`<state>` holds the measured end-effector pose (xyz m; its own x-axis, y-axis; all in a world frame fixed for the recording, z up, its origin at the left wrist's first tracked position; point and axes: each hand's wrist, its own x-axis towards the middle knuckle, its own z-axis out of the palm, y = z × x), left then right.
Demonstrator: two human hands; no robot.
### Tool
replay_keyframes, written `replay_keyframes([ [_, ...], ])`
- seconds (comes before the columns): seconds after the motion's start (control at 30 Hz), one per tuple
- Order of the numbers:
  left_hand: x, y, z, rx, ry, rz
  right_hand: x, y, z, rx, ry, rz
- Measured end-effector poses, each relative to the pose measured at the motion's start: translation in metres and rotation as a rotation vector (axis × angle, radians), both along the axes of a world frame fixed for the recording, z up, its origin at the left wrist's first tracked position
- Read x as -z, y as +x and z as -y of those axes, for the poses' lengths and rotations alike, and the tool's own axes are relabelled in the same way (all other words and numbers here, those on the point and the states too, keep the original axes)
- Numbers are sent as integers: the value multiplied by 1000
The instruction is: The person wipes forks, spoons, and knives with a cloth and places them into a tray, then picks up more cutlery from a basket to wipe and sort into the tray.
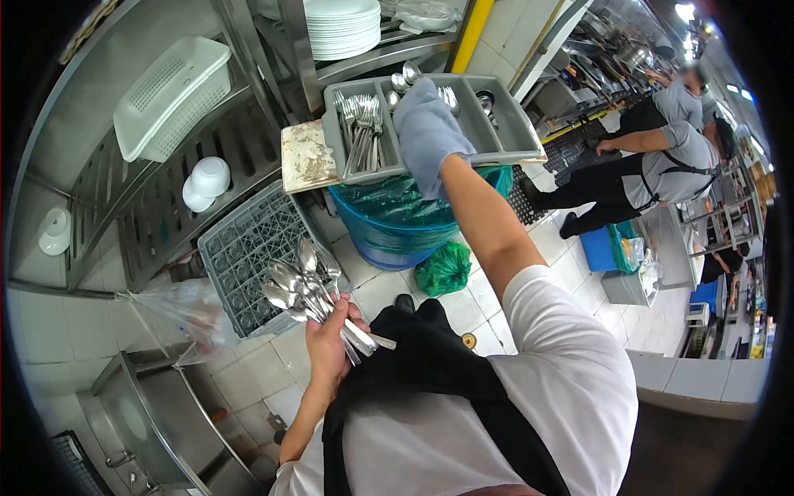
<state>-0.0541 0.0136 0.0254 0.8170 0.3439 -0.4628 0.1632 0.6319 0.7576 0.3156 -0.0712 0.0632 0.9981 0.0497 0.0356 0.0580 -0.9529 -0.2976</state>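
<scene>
My left hand (pixel 331 331) is closed around the handles of a bunch of metal spoons (pixel 289 285), their bowls pointing up and away from me. My right hand is covered by a blue-grey cloth (pixel 426 124), which it holds over the middle of a grey cutlery tray (pixel 409 170); its fingers are hidden. Forks (pixel 361 124) fill the tray's left compartment. Spoons (pixel 401 83) show beside the cloth at the tray's far side. More cutlery (pixel 449 99) lies just right of the cloth, and a few pieces (pixel 486 103) sit in the right compartment.
The tray rests on a worn board (pixel 306 155) above a blue bin (pixel 389 240) with a green liner. A grey glass rack (pixel 248 256) stands left. Stacked plates (pixel 343 29) and a white basket (pixel 174 99) occupy metal shelves. Co-workers (pixel 674 161) stand at right.
</scene>
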Motion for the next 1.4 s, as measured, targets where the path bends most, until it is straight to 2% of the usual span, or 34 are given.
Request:
replay_keyframes([
  [0.03,0,1,-1,2,1,0,0,5,-5,227,334,-113],
  [0.07,-1,4,-5,-3,22,23,1,8,-4,225,339,-108],
  [0.2,-7,-1,-16,39,3,11,-10,-8,34,-152,216,24],
  [0.3,14,-11,-15,122,-78,-8,-31,-28,78,-382,148,111],
  [0.33,16,-12,-9,184,24,65,-40,-34,92,-449,129,153],
  [0.37,13,-10,-10,187,22,58,-48,-44,104,-498,109,199],
  [0.43,1,-6,-9,126,-167,-100,-53,-71,116,-583,62,276],
  [0.57,-4,13,-28,62,37,52,-51,-105,121,-662,-93,479],
  [0.7,-10,27,-42,65,143,65,-46,-146,141,-609,-196,626],
  [0.73,-9,29,-43,86,126,67,-55,-159,146,-580,122,416],
  [0.77,-10,30,-43,107,109,67,-53,-169,147,-557,118,412],
  [0.83,-10,34,-40,141,131,69,-46,-179,141,-614,742,257],
  [0.87,-8,33,-37,153,148,59,-32,-180,139,-681,869,157],
  [0.9,-8,33,-33,167,139,43,-26,-180,145,-661,866,144],
  [0.97,-9,35,-27,185,163,-18,-23,-186,157,-709,163,102],
  [1.03,-5,37,-26,235,151,-8,-30,-179,166,-645,69,46],
  [1.1,-6,40,-25,260,161,0,-39,-175,171,-408,1256,-570],
  [1.13,-5,41,-25,249,155,3,-45,-186,174,-385,1491,-387],
  [1.17,-7,43,-24,255,154,6,-37,-186,173,-382,1491,-380],
  [1.23,-13,46,-23,214,140,13,-13,-187,173,-417,1206,0],
  [1.27,-14,47,-24,203,139,8,-52,-198,169,-549,597,135],
  [1.3,-14,49,-24,205,144,10,-51,-204,170,-548,601,139],
  [1.4,-15,52,-21,194,181,-29,-34,-217,173,-501,832,90],
])
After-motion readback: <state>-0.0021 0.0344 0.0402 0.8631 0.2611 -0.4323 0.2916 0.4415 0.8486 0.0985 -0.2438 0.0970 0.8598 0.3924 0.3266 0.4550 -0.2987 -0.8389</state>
